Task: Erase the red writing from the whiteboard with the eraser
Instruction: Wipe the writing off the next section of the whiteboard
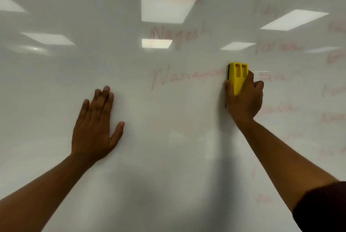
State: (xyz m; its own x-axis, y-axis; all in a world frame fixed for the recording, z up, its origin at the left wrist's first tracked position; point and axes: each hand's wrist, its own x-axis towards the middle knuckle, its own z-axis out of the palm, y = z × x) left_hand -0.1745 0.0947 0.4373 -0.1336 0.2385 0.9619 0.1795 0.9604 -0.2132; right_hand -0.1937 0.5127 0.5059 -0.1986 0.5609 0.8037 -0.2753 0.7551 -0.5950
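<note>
Dark sleeve (324, 207); upright yellow eraser (238, 78), faint red writing (179, 35).

Dim, greyish overall. Bright glare patches of ceiling panels (166, 7) mirrored on glossy whiteboard (131, 175). Soft shadow below right hand (244, 98). Red writing (179, 35) faint, blurred toward right edge. Slight motion blur; wide-angle bending at margins.
</note>
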